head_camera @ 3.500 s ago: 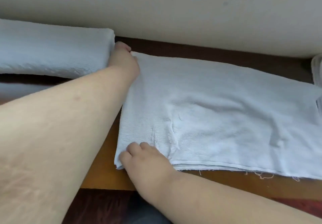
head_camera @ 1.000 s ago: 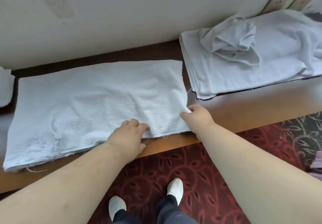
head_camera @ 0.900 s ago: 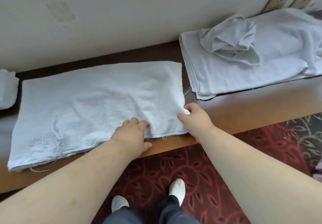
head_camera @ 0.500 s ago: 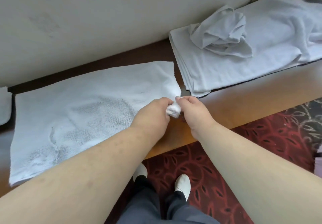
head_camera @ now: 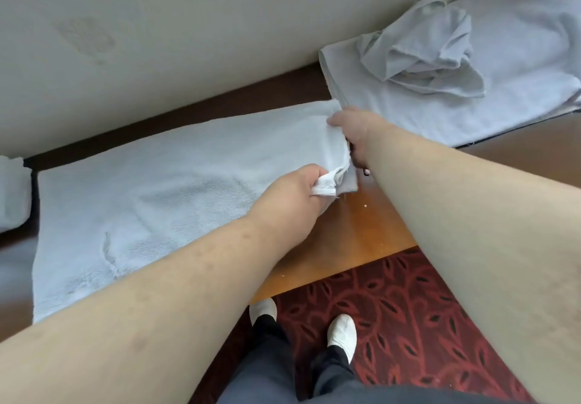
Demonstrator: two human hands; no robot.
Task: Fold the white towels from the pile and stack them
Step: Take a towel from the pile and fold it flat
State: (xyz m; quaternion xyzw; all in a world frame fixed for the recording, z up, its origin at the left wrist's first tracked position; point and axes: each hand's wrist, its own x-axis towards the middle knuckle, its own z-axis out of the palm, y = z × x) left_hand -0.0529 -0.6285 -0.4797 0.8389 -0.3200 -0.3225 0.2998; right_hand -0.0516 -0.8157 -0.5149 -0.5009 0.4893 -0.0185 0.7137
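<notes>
A white towel (head_camera: 163,189) lies spread flat on the wooden surface (head_camera: 361,233), reaching from the left side to about the middle, its far edge close to the wall (head_camera: 220,26). The left hand (head_camera: 292,199) is closed in a fist round the towel's near right corner, the bunched cloth showing between its curled fingers and thumb, and the corner is lifted a little off the surface. The right hand (head_camera: 355,130) is at the towel's far right corner, its fingers curled over the right edge and holding it; that edge is raised and sags between the two hands.

Just right of the right hand, on the far right part of the surface, sits the pile (head_camera: 518,67) of white towels: several lie flat one upon another, and a crumpled one (head_camera: 424,48) rests on top. The pile's left edge is just beside the held towel's far corner; whether they touch cannot be told. At the far left edge, a folded towel (head_camera: 12,196) is partly in view, apart from the spread one.

Below the surface's near edge, a red patterned carpet (head_camera: 408,325) shows, with the person's dark trousers and two white shoes (head_camera: 342,334) standing on it.
</notes>
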